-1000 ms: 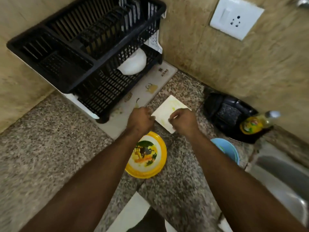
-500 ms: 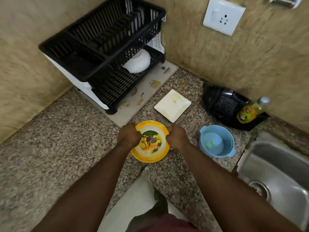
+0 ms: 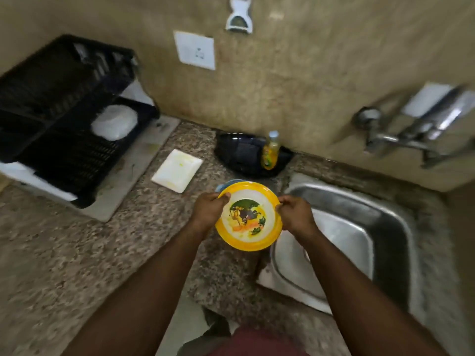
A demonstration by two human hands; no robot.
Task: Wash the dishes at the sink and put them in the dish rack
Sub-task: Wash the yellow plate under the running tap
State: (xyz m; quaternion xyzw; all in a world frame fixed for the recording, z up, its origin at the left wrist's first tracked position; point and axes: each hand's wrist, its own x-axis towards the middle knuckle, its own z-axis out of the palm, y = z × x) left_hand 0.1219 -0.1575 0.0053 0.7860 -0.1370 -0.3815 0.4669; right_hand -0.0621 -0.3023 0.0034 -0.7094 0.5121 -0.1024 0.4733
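The yellow plate (image 3: 248, 216) is up off the counter (image 3: 77, 253) now. Half a second ago it lay flat on the stone with a hand at each side. Now the left hand (image 3: 209, 210) pinches its left rim and the right hand (image 3: 295, 214) pinches its right rim, fingers curled tight on the edge. The plate hangs in the air just beside the sink (image 3: 359, 227), partly over the sink's near edge. So I think the washing of this plate is about to start.

The white square plate (image 3: 177, 170) stays on the counter, dirty, waiting its turn. A blue cup (image 3: 226, 183) peeks out right behind the yellow plate, so it is close. The soap bottle (image 3: 271, 151) stands near too. The sink bowl looks open, with room to go in. The tap (image 3: 401, 134) sticks out above the far side. The dish rack (image 3: 64, 111) is well apart on the left, with one white bowl (image 3: 114, 122) in it.
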